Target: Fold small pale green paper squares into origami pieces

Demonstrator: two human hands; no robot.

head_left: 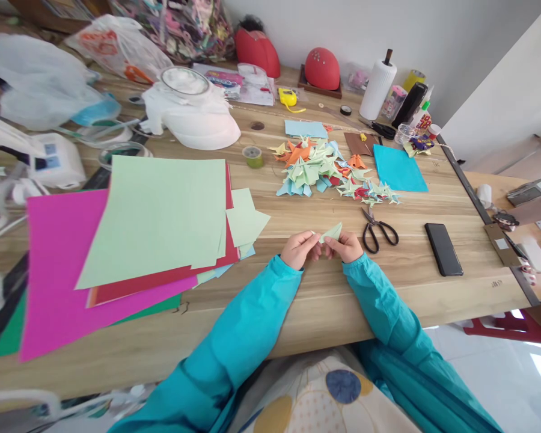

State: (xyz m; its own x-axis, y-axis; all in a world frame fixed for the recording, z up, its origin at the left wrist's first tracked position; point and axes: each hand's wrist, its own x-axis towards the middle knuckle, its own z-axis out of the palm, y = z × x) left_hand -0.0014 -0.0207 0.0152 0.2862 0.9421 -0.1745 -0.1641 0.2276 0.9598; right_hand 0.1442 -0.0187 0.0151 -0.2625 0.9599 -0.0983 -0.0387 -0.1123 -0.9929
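Between my two hands, over the front part of the table, is a small folded piece of pale green paper [331, 233]. My left hand [299, 248] pinches its left end, and my right hand [345, 245] grips it lower down on the right. A pointed flap rises above the fingertips. Black-handled scissors [375, 230] lie just right of my right hand. Beyond my hands is a heap of folded paper pieces [309, 168] in green, orange, blue and red. Small cut green paper pieces [243, 219] rest to the left.
Large coloured sheets [157, 216] are stacked at left. A black phone [443, 249] lies at right, and a blue paper square [400, 168] behind it. Tape [253, 157], a yellow tape measure [288, 97] and a white cap [193, 114] sit farther back. The table's front edge runs beneath my forearms.
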